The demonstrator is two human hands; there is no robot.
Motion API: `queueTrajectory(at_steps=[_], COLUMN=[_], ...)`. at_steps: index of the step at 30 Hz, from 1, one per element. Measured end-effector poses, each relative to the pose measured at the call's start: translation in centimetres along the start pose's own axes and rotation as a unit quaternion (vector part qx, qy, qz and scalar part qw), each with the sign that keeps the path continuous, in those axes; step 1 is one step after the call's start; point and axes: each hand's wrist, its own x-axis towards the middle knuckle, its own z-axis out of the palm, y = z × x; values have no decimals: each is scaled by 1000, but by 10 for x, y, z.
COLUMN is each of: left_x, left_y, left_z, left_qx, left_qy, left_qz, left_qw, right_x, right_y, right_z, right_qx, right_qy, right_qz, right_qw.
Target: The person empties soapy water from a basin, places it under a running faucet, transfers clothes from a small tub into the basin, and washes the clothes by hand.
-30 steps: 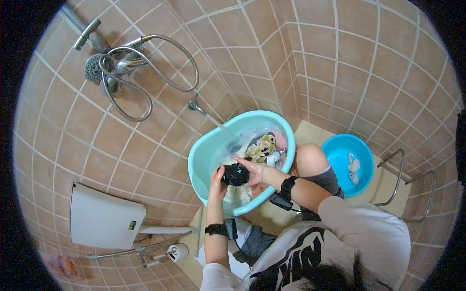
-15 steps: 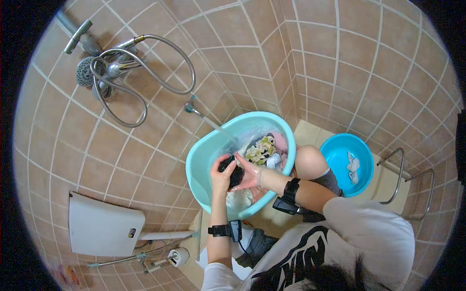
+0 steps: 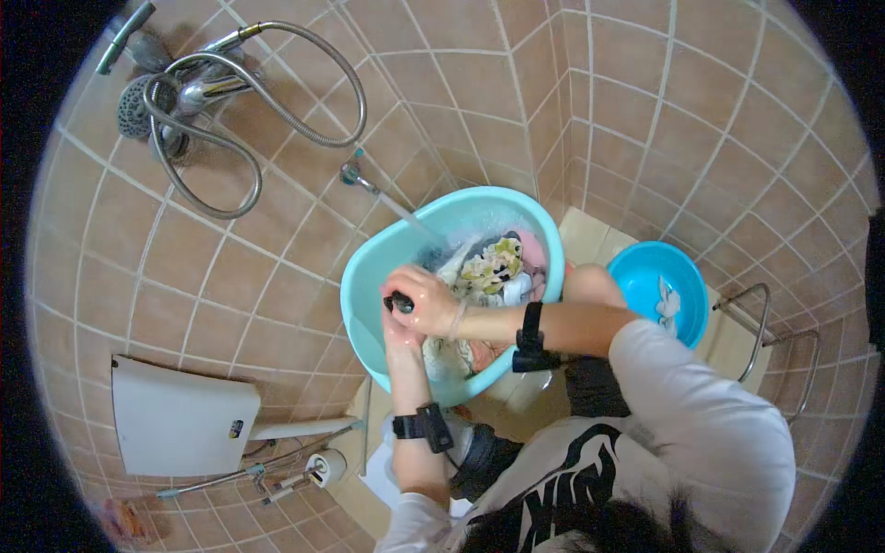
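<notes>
Above the left part of the light turquoise tub (image 3: 365, 267), both hands are closed together around a small wet black cloth (image 3: 400, 302). Just a dark end of it pokes out, so the kind of garment cannot be made out. My right hand (image 3: 428, 297) wraps over the top with its fingers curled. Below it, my left hand (image 3: 404, 335) grips from underneath and is partly covered. Wet laundry lies in the water: a green-and-white patterned cloth (image 3: 489, 267), a pink piece (image 3: 532, 247) and whitish pieces (image 3: 446, 359).
Water runs into the tub from a wall tap (image 3: 358, 172). A blue basin (image 3: 636, 267) with a small whitish cloth (image 3: 667, 300) stands to the right, near a metal rail (image 3: 765, 323). A shower hose (image 3: 318, 138) hangs at upper left.
My right hand has turned over and closed on the black cloth, which is now squeezed into a smaller bundle. Both hands have shifted slightly left in view. The camera view has moved a little.
</notes>
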Motion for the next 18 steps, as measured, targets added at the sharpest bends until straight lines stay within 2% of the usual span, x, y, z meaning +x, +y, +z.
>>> queueTrajectory(at_steps=[1, 3, 4, 5, 7, 8, 9, 11, 12, 13, 15, 16, 17, 18], left_x=[-4, -11, -14, -17, -19, -17, -12, 2, 20, 30, 42, 46, 52, 58], left_y=[7, 17, 22, 25, 29, 30, 26, 18, 16, 10, -6, -9, -15, -22], left_z=[6, 18, 24, 30, 43, 47, 50, 45, 25, 18, 13, 15, 15, 14], left_qx=[36, 121, 169, 214, 311, 356, 395, 420, 382, 382, 549, 604, 604, 677], left_qy=[-3, -3, -3, -2, 2, 5, 6, 0, -38, -36, -10, -29, -29, -51], left_qz=[-16, -56, -80, -105, -156, -187, -218, -289, -376, -379, -340, -336, -340, -316], left_qw=[999, 991, 982, 971, 938, 916, 892, 860, 843, 842, 763, 722, 721, 663], right_x=[3, 9, 11, 10, 4, -1, -4, -12, -16, -23, -35, -40, -44, -48], right_y=[1, 0, -3, -5, -5, 4, 5, 8, 12, 22, 39, 47, 55, 60], right_z=[-4, -8, -7, -9, -12, -6, -8, -15, -14, -8, 2, 7, 13, 21], right_qx=[1, -11, 4, 4, -64, -63, -63, -54, -41, -40, -56, -59, -59, -93], right_qy=[-1, -63, -60, -61, -160, -165, -164, -230, -225, -225, -277, -298, -298, -368], right_qz=[4, -202, -238, -235, -363, -407, -403, -498, -508, -505, -523, -537, -533, -513], right_qw=[1000, 977, 969, 970, 916, 896, 898, 834, 830, 832, 805, 787, 790, 770])
